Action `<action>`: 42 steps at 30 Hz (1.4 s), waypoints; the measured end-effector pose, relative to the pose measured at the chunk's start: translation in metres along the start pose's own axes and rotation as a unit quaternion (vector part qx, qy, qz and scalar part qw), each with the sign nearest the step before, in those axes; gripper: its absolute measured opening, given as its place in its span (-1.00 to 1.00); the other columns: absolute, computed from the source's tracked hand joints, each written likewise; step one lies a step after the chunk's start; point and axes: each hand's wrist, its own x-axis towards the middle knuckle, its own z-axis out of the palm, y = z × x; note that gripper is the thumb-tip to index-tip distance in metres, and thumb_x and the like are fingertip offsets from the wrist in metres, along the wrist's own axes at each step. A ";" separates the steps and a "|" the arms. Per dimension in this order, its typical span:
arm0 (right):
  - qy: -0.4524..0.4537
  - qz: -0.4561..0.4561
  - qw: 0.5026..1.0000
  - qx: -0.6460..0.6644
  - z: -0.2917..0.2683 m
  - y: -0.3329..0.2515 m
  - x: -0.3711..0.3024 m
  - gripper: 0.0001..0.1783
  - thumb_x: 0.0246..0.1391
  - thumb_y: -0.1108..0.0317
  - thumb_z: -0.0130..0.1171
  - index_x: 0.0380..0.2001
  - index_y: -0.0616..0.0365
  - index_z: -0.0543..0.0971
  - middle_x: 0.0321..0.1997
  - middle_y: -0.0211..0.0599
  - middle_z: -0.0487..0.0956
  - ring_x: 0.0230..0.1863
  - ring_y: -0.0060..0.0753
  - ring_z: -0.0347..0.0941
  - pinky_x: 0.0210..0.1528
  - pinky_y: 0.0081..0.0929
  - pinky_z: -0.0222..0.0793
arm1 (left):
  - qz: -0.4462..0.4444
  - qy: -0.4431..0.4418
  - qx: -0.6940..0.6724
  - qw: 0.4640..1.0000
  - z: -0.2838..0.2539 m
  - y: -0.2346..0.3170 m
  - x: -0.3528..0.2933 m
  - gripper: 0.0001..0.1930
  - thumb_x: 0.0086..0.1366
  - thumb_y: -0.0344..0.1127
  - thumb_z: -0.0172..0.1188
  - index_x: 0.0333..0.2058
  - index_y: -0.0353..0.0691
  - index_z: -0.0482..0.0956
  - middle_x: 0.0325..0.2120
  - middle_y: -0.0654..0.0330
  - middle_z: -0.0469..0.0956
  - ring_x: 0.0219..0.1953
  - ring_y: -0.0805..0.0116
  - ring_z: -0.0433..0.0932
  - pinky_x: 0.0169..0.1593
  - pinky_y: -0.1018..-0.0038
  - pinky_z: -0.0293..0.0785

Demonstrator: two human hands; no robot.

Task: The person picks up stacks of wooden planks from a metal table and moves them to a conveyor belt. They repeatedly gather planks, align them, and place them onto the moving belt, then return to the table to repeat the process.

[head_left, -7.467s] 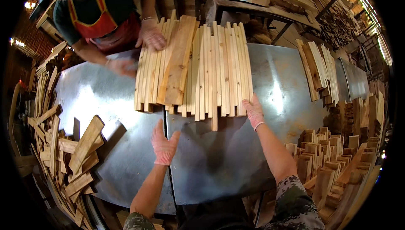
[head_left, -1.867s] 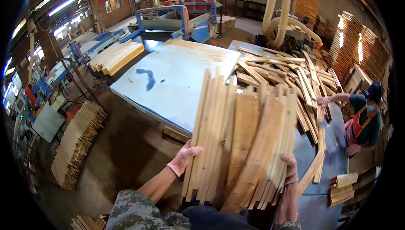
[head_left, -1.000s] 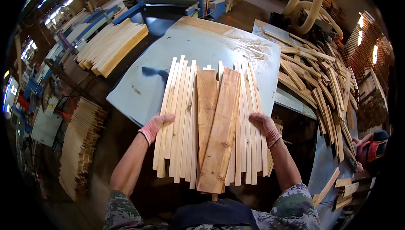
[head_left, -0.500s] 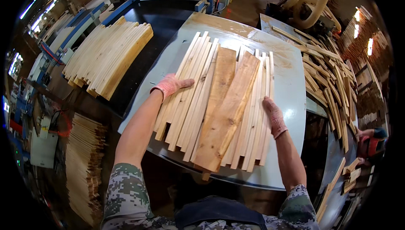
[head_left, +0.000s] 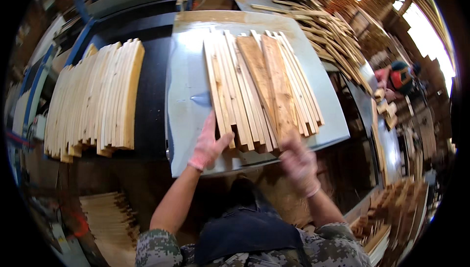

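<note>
Narrow light wooden strips [head_left: 227, 86] lie side by side on the pale grey tabletop [head_left: 188, 120], their near ends uneven. Two wider brown boards rest on top: the right board [head_left: 279, 83] and the left board [head_left: 254, 61], which slants partly under it at the near end. My left hand [head_left: 209, 144], in a pink glove, is open against the near left corner of the strips, thumb spread from the fingers. My right hand [head_left: 299, 165], gloved too, is at the near end of the right board. Motion smears its fingers, so its grip cannot be made out.
A tight row of strips [head_left: 95, 98] stands on the black surface [head_left: 156, 81] to the left. Loose wood pieces [head_left: 333, 37] are heaped at the back right. Another person [head_left: 399, 78] works at the far right. A stack of strips [head_left: 110, 218] sits low at the left.
My view has turned to the right. My hands have moved from the sides of the strips to their near ends. The two brown boards now overlap less, spread apart at the far end.
</note>
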 end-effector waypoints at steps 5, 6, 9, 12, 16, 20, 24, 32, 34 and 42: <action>0.055 0.089 0.993 -0.053 0.091 0.000 -0.060 0.02 0.21 0.34 0.43 0.61 0.26 0.12 0.28 0.17 0.56 0.27 -0.01 0.57 0.30 -0.23 0.51 | -0.028 -0.022 0.068 0.997 0.005 0.004 -0.055 0.27 0.17 0.17 0.57 0.56 -0.47 -0.01 0.50 -0.34 0.19 0.56 -0.21 0.17 0.57 0.11 0.12; 0.089 0.053 0.986 -0.127 0.098 0.006 -0.055 0.04 0.20 0.32 0.44 0.61 0.27 0.11 0.29 0.21 0.54 0.28 0.06 0.55 0.31 -0.20 0.49 | -0.032 -0.026 0.069 0.997 0.003 0.004 -0.057 0.26 0.17 0.15 0.58 0.56 -0.47 0.00 0.49 -0.34 0.19 0.56 -0.21 0.18 0.57 0.12 0.13; 0.155 0.079 0.973 -0.153 0.111 0.020 -0.040 0.06 0.17 0.27 0.47 0.59 0.33 0.13 0.18 0.20 0.54 0.18 0.13 0.54 0.27 -0.13 0.47 | -0.029 -0.039 0.066 0.997 -0.004 0.001 -0.055 0.21 0.19 0.03 0.59 0.55 -0.46 0.02 0.46 -0.31 0.25 0.52 -0.19 0.25 0.55 0.14 0.20; 0.190 0.172 0.966 0.007 0.117 0.026 -0.030 0.03 0.19 0.26 0.48 0.58 0.33 0.17 0.21 0.10 0.52 0.18 -0.03 0.53 0.28 -0.15 0.46 | -0.044 -0.065 0.059 0.995 -0.010 -0.001 -0.052 0.22 0.18 0.01 0.60 0.57 -0.43 -0.01 0.47 -0.29 0.24 0.52 -0.17 0.25 0.54 0.15 0.21; 0.191 0.113 0.973 -0.066 0.132 0.026 -0.005 0.07 0.20 0.21 0.45 0.59 0.38 0.10 0.34 0.27 0.44 0.39 0.13 0.39 0.43 -0.13 0.33 | -0.045 -0.089 0.065 0.993 -0.018 0.001 -0.042 0.22 0.19 0.01 0.59 0.57 -0.42 -0.02 0.50 -0.29 0.19 0.54 -0.16 0.23 0.56 0.18 0.19; 0.171 0.101 0.970 -0.143 0.149 0.011 0.016 0.04 0.23 0.23 0.38 0.59 0.43 0.07 0.46 0.30 0.36 0.51 0.13 0.27 0.54 -0.13 0.18 | -0.102 -0.134 0.036 0.985 -0.031 0.009 -0.034 0.23 0.19 -0.01 0.58 0.58 -0.42 -0.06 0.50 -0.29 0.18 0.54 -0.17 0.22 0.55 0.19 0.20; 0.103 0.096 0.990 0.025 0.166 -0.022 0.009 0.01 0.28 0.31 0.33 0.61 0.40 0.04 0.28 -0.07 0.53 0.18 -0.19 0.52 0.29 -0.29 0.46 | -0.069 -0.094 0.046 0.992 -0.064 0.020 -0.038 0.09 0.21 -0.09 0.55 0.54 -0.34 0.08 0.38 -0.25 0.37 0.40 -0.15 0.40 0.45 0.16 0.35; 0.016 0.146 0.987 -0.073 0.225 -0.006 0.193 -0.32 0.31 -0.14 0.18 0.30 0.12 0.53 0.04 0.16 0.72 0.08 0.26 0.64 0.21 0.04 0.47 | -0.127 -0.122 0.125 0.976 -0.166 0.031 -0.030 0.04 0.22 0.09 0.51 0.48 -0.39 0.22 0.14 -0.23 0.60 0.17 -0.14 0.64 0.26 0.18 0.55; -0.061 0.254 0.957 -0.127 0.236 0.000 0.222 -0.21 0.26 -0.22 0.21 0.36 0.10 0.51 0.12 0.15 0.72 0.18 0.20 0.64 0.27 -0.04 0.49 | -0.180 -0.109 0.100 0.973 -0.176 0.038 -0.025 0.01 0.23 0.03 0.53 0.49 -0.34 0.22 0.18 -0.18 0.60 0.22 -0.07 0.62 0.30 0.20 0.52; -0.139 0.171 0.966 -0.131 0.323 -0.054 0.246 -0.17 0.26 -0.25 0.20 0.38 0.13 0.49 0.14 0.21 0.69 0.20 0.26 0.63 0.30 0.00 0.49 | -0.306 -0.230 0.302 0.873 -0.266 0.077 -0.017 -0.29 0.30 0.26 0.37 0.18 -0.21 0.56 -0.20 -0.14 0.73 -0.06 -0.20 0.72 0.03 0.10 0.62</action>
